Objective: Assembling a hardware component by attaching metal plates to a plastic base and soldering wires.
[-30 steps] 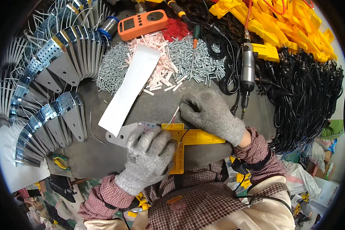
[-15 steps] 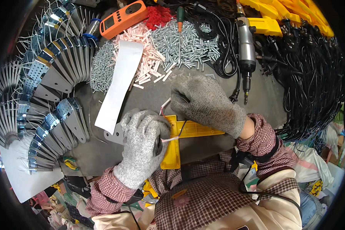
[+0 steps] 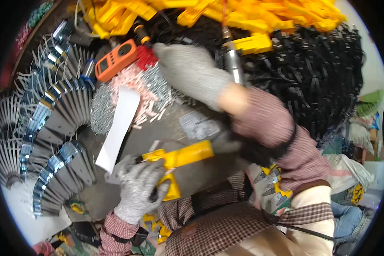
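Observation:
My left hand [image 3: 140, 183], in a grey knit glove, is closed around the edge of a yellow plastic housing [image 3: 189, 155] with a long arm and a shorter leg. A short pale sleeve and thin wire show by the housing's upper side. Blurred by motion, my gloved right hand [image 3: 187, 70] reaches over the far part of the bench, beside a small red heap [image 3: 147, 57]. A dark tool handle with a yellow-orange band [image 3: 141, 34] stands just past its fingers. Whether those fingers grip anything is not visible.
Screws [image 3: 101, 109], pink sleeves [image 3: 134, 94] and a white strip [image 3: 119, 128] lie left of centre. An orange meter [image 3: 116, 59] lies behind. Metal brackets [image 3: 64, 109] fan out at left; black cords [image 3: 303, 85] and yellow housings [image 3: 260, 15] crowd the right and back. A power screwdriver [image 3: 233, 64] hangs near my right wrist.
My right hand has left the wires at the housing and swept far and left to the red heap. My left hand still holds the housing. The whole view has shifted, showing more of the back.

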`<state>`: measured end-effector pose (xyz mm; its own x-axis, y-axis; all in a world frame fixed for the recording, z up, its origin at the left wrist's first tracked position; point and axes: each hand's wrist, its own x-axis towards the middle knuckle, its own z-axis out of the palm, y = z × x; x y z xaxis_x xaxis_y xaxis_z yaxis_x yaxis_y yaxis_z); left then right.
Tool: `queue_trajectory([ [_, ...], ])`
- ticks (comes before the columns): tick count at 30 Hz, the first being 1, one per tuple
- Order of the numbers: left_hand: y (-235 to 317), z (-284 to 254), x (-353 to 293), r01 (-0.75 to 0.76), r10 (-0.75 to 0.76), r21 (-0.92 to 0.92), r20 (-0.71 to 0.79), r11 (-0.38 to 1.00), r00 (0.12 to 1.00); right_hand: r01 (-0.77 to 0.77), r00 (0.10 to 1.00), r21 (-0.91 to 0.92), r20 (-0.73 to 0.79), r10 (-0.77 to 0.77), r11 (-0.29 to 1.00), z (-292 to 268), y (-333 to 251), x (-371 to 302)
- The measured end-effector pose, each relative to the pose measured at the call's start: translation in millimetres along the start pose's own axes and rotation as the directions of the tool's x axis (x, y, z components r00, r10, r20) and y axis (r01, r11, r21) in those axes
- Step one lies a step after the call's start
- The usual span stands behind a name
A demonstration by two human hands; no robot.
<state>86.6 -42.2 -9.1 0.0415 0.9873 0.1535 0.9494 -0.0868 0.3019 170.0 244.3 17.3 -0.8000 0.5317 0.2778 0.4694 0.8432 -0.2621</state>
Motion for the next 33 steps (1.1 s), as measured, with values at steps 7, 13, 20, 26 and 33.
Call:
queue_trajectory([
  [7,9.9,28.0,-14.3,0.146,-0.150,-0.035,-0.196,0.989,0.969,-0.231,0.972,-0.055,0.031,0.233,0.971,16.5,5.6,35.7],
  [13,2.2,39.2,-18.1,0.140,-0.141,-0.022,-0.231,0.990,0.963,0.072,0.997,0.478,-0.063,-0.047,0.875,-16.8,-14.0,-41.0],
  [20,2.6,50.2,-25.0,0.106,-0.121,-0.068,-0.285,0.992,0.951,0.169,0.980,0.700,-0.043,-0.195,0.694,9.3,-59.8,-114.4],
  [26,2.2,49.6,-23.0,0.097,-0.119,-0.090,-0.291,0.991,0.949,0.191,0.966,0.670,0.002,-0.259,0.717,18.3,-59.3,-112.5],
  [33,3.6,45.6,-19.5,0.107,-0.117,-0.052,-0.277,0.993,0.954,0.138,0.974,0.659,0.045,-0.222,0.740,16.0,-61.0,-114.7],
])
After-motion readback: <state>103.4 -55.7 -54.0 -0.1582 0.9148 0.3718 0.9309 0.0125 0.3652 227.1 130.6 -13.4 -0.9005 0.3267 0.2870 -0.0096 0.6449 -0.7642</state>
